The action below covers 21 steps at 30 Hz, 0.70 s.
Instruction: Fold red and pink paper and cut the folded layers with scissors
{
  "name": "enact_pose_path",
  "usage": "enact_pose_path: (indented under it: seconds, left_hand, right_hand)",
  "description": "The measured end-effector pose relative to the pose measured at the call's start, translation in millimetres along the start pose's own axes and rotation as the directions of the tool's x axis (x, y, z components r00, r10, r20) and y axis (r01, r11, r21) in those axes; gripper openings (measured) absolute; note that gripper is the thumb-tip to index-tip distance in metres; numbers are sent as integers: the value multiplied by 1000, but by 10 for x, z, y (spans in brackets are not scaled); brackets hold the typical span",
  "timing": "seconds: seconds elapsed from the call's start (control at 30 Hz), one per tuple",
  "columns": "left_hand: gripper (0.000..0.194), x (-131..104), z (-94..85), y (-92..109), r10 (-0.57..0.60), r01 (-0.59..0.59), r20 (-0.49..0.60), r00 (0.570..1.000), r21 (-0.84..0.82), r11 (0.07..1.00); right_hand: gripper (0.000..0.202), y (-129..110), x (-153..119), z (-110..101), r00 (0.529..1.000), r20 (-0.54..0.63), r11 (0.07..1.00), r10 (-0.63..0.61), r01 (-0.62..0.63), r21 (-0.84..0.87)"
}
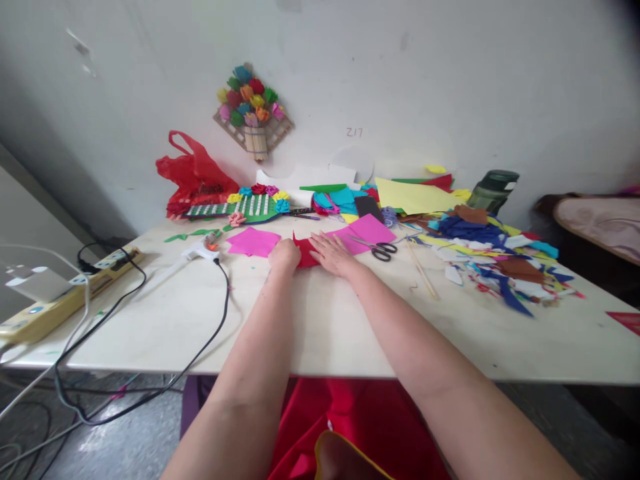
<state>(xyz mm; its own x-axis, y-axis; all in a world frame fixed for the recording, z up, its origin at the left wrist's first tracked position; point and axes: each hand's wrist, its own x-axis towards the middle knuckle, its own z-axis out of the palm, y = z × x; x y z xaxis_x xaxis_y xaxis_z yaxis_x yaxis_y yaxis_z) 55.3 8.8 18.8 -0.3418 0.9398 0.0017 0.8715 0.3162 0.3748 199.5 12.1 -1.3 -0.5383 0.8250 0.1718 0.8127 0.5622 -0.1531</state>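
Between my hands a small piece of red paper (306,255) lies on the white table, with a thin point sticking up at its far left corner. My left hand (285,255) is closed at the paper's left edge, its fingertips partly hidden. Flat across the right side of the same paper rests my right hand (334,253), fingers stretched out. Pink paper (255,241) lies just beyond my left hand, and more pink sheets (371,230) are beyond my right hand. Black-handled scissors (383,251) rest partly on those sheets.
A glue gun (203,249) with a cord and a yellow power strip (70,293) are at left. Colourful scraps (500,247) and a dark bottle (493,190) are at right. A wooden stick (423,272), red bag (195,173) and flower-decorated craft (257,208) also lie here.
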Motion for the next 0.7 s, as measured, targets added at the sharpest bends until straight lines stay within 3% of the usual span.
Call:
enact_pose_path:
  seconds: [0.13,0.2,0.57,0.7]
  left_hand:
    - [38,-3,-8,-4,19,-19,3,1000,27,999]
    - [38,-10,-19,-6,14,-15,5,1000,17,1000]
    - [38,141,-13,-122,45,-45,-5,999,-63,997]
    - [34,193,-12,-183,33,-26,35,999,-181,983]
  right_hand:
    - [58,-35,-2,-12,981,192,997,37,-48,56]
    - [57,-30,4,-22,972,227,996,60,-73,48]
    - [61,26,33,2,964,238,992,114,-123,20]
    - [60,10,30,-9,965,235,992,115,-122,16]
